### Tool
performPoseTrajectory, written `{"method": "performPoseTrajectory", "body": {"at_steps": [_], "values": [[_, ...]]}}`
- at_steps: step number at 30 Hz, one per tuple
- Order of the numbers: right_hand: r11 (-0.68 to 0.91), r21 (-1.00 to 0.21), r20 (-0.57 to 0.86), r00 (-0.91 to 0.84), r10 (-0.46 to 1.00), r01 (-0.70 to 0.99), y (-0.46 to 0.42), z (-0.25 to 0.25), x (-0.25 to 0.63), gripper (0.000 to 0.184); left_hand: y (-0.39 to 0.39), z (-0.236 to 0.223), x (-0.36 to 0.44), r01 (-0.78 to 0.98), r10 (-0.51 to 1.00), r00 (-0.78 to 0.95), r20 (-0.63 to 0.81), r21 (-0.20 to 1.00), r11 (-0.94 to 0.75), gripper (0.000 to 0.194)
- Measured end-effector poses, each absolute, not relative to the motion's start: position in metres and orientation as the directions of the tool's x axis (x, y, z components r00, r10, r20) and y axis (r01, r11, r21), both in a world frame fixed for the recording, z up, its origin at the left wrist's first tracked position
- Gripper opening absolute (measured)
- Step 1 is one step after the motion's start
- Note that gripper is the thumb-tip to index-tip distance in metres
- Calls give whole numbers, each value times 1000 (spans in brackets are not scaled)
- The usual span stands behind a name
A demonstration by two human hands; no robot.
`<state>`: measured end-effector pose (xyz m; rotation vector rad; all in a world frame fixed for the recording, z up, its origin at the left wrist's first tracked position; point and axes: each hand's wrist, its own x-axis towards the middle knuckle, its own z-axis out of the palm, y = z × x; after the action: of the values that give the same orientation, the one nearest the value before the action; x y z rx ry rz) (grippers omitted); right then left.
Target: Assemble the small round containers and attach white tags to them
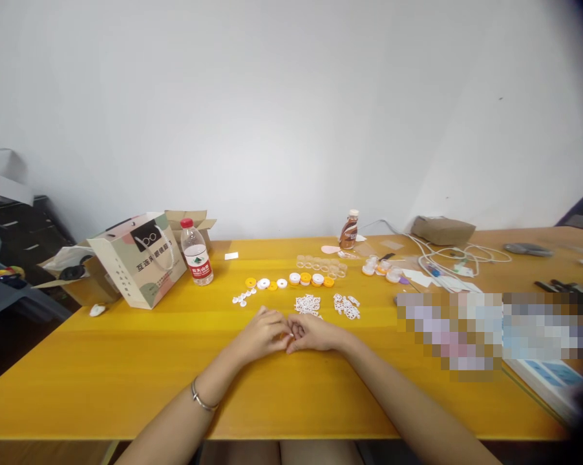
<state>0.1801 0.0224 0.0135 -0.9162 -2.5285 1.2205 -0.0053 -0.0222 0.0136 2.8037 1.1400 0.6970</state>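
My left hand (267,332) and my right hand (313,332) meet over the middle of the yellow table (141,374), fingertips touching. Both have their fingers curled inward, and whatever is between them is too small or hidden to make out. Just beyond my hands lies a pile of small white openwork plastic parts (307,304), with a smaller pile of similar white pieces (347,306) to its right. Farther back runs a row of white and orange round discs (305,279). Several tiny white round pieces (243,297) lie left of it. Clear round cups (320,264) stand in rows behind the discs.
At the left stand a paper bag (148,271), a red-capped water bottle (197,255) and cardboard boxes (95,284). A brown drink bottle (349,231) is at the back. White cables (432,255), a brown package (441,230) and more clear cups (393,274) lie to the right.
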Motion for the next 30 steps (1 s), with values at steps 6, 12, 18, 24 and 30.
{"method": "performPoseTrajectory", "body": {"at_steps": [6,12,18,24,30], "values": [[429,-762,-140,-769,623,486,22,12,181,45,-11,23,-35,804,810,407,421,255,-537,21],[436,-759,-133,-771,623,483,21,14,182,46,-13,23,-39,809,807,473,354,187,-557,19],[437,-762,-131,-775,618,478,21,15,182,47,-13,21,-35,800,790,502,352,159,-579,16],[428,-763,-148,-776,613,483,19,19,183,46,-13,17,-34,799,789,514,336,146,-583,10],[434,-764,-137,-778,614,477,19,19,182,47,-13,17,-34,799,798,514,313,164,-579,7]]}}
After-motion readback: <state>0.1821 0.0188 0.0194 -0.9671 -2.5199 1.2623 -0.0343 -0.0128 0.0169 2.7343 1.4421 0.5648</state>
